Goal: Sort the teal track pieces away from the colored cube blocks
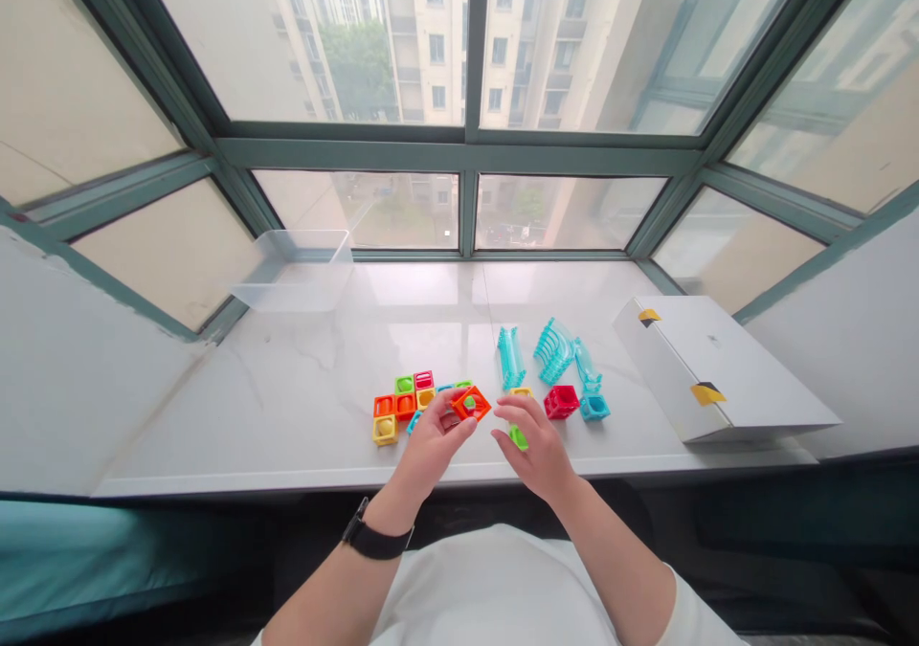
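Orange square block sits pinched in the closed grip of the left hand — just beside it, the right hand grips a green piece. Left of that block lies a cluster of coloured blocks on the marble windowsill — teal track pieces lie to its right.

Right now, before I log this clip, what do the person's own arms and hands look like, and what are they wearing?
The left hand and right hand are bare, without gloves. A black strap, probably a watch or fitness band, circles the left wrist; the right wrist shows none. The forearms are bare below the short sleeves of a white T-shirt.
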{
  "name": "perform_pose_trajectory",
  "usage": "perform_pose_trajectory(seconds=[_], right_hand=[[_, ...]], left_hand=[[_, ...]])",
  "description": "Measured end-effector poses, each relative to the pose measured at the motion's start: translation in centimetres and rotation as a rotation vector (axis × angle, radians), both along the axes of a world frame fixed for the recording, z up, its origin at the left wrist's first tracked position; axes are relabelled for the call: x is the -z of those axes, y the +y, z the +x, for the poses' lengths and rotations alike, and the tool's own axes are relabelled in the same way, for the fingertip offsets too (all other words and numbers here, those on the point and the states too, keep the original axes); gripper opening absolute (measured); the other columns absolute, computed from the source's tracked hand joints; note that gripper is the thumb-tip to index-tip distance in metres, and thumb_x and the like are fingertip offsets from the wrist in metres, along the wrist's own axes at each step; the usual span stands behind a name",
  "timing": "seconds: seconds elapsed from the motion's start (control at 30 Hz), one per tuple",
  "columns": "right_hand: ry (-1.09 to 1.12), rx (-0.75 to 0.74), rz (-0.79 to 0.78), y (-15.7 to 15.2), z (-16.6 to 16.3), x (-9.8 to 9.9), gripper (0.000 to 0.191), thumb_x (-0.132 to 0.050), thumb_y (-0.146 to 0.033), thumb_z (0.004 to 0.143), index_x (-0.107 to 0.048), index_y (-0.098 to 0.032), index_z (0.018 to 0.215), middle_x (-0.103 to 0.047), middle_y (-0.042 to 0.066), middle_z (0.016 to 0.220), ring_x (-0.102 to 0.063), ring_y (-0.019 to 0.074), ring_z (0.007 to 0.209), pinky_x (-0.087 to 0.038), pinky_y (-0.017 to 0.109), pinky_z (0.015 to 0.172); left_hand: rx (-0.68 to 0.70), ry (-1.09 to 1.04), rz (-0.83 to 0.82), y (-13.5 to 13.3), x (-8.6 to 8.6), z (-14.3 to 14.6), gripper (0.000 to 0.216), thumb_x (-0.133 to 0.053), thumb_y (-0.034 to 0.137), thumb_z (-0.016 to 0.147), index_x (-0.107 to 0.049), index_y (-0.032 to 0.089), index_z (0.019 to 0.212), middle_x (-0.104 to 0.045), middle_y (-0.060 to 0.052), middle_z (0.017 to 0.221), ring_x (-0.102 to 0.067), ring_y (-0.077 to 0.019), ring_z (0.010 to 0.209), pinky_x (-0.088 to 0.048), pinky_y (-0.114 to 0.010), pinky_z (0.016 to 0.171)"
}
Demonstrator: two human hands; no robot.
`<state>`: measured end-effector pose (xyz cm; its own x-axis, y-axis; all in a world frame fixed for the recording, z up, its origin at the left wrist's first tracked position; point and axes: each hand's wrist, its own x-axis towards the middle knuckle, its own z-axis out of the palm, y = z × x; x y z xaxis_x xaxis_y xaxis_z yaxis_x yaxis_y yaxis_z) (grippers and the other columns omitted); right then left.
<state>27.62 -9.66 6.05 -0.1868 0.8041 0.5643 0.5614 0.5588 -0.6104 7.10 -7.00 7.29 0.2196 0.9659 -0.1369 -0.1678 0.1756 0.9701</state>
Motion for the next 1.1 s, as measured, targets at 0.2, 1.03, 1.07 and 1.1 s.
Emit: perform_pose_trajectory(seconds=[0.2, 1.03, 1.07, 1.1], right_hand=[[-0.038, -0.066, -0.015, -0.1, -0.1, -0.9, 0.035, -0.057, -0.024, 0.104, -0.066, -0.035, 0.136, -0.062, 0.01, 0.133, -0.067, 0.0251, 0.118, -0.062, 0.042, 0.097], [-0.054, -0.164, -0.288, -0.6, -1.6, -1.5, 0.053, -0.028, -0.052, 0.112, -0.051, -0.03, 0.153, -0.06, 0.011, 0.143, -0.06, 0.0264, 0.129, -0.053, 0.041, 0.108], [-0.034, -0.175, -0.293, -0.6, -1.6, -1.4, 0.053, -0.027, -0.052, 0.112, -0.05, -0.029, 0.154, -0.06, 0.011, 0.142, -0.06, 0.0265, 0.129, -0.053, 0.041, 0.108], [-0.02, -0.187, -0.296, -0.6, -1.6, -1.3, 0.054, -0.027, -0.053, 0.111, -0.049, -0.029, 0.155, -0.06, 0.011, 0.142, -0.06, 0.0267, 0.129, -0.052, 0.041, 0.108]], left_hand=[[-0.008, 0.09, 0.215, -0.6, 0.3, 0.1, 0.049, -0.079, 0.037, 0.088, -0.06, 0.024, 0.131, -0.069, -0.011, 0.132, -0.069, -0.0255, 0.121, -0.056, -0.046, 0.108], [-0.071, 0.714, 0.955, -1.6, -0.8, -0.7, 0.036, -0.065, 0.022, 0.097, -0.056, 0.03, 0.131, -0.067, -0.008, 0.129, -0.069, -0.0234, 0.119, -0.06, -0.038, 0.098], [-0.077, 0.709, 0.965, -1.6, -0.9, -0.7, 0.036, -0.066, 0.021, 0.097, -0.055, 0.03, 0.13, -0.067, -0.008, 0.129, -0.069, -0.0231, 0.118, -0.06, -0.038, 0.098], [-0.09, 0.705, 0.968, -1.6, -0.9, -0.6, 0.036, -0.067, 0.02, 0.096, -0.055, 0.029, 0.129, -0.067, -0.008, 0.129, -0.069, -0.0229, 0.118, -0.06, -0.039, 0.098]])
